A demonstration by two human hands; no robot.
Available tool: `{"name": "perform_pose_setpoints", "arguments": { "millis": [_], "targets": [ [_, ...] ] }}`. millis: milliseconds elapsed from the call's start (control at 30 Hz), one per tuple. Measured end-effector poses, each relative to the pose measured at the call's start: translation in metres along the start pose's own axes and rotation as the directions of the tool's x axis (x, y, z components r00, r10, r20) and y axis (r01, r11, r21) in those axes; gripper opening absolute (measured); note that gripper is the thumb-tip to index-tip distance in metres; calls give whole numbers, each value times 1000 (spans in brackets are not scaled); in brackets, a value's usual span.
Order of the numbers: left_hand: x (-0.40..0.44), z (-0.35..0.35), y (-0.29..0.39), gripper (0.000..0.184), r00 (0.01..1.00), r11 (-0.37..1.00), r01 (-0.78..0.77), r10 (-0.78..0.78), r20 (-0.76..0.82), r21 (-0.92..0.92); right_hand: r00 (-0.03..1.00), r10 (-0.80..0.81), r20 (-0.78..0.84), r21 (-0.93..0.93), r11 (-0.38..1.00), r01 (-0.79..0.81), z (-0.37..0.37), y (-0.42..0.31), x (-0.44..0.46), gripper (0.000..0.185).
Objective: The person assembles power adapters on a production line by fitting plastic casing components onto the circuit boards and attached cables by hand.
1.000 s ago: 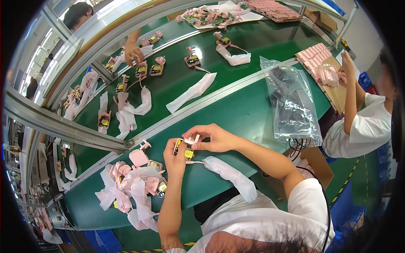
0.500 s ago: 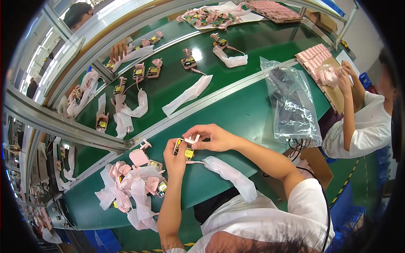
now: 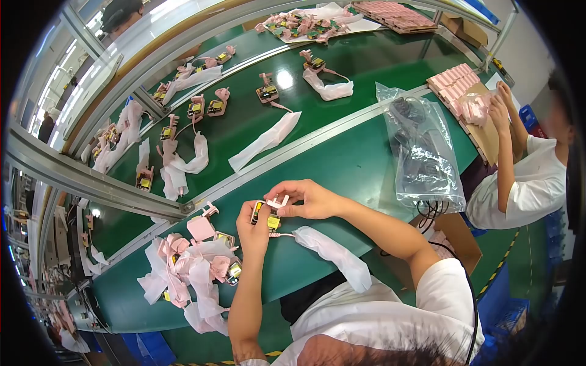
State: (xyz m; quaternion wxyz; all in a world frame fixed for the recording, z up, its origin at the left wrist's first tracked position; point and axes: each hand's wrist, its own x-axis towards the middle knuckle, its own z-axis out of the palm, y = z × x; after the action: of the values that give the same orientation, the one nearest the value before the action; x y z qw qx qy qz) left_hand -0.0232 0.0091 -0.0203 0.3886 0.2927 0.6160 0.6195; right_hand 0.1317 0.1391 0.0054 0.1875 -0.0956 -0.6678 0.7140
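Over the green bench, my left hand (image 3: 253, 230) is closed on an open pink charger housing with a yellow component (image 3: 274, 223) showing. Fingers of my right hand (image 3: 308, 200) pinch the pale pink plug part (image 3: 278, 202) with prongs, right beside that housing. From the housing a short pink cable leads to a white wrapped sleeve (image 3: 332, 253) lying toward my lap. Left of my left forearm sits a heap of pink chargers and white sleeves (image 3: 198, 268). How the plug part meets the housing is partly hidden by my fingers.
Beyond a metal rail, a green conveyor (image 3: 226, 137) carries several open chargers with wrapped cables. A clear plastic bag of black cables (image 3: 424, 146) lies at right. Another person's hands (image 3: 500, 110) are near stacked pink parts (image 3: 455, 85). A metal frame post (image 3: 97, 177) crosses at left.
Chargers on the conveyor have shifted left and slightly down. The hand across the conveyor has moved away. The co-worker's hands at right have changed position. My hands have barely moved.
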Motion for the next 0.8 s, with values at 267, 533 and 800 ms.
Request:
{"name": "perform_pose_setpoints", "arguments": {
  "millis": [267,533,800],
  "targets": [
    [-1,2,4,15,1000,1000,23,-23,-12,-9,1000,-4,1,10,1000,4,0,2,1,37],
    [4,-5,-12,16,999,998,-51,51,9,39,1000,7,2,9,1000,-7,0,0,1,36],
    [0,1,1,13,1000,1000,8,-8,-8,-3,1000,8,9,1,1000,-8,-1,2,1,37]
  ]
}}
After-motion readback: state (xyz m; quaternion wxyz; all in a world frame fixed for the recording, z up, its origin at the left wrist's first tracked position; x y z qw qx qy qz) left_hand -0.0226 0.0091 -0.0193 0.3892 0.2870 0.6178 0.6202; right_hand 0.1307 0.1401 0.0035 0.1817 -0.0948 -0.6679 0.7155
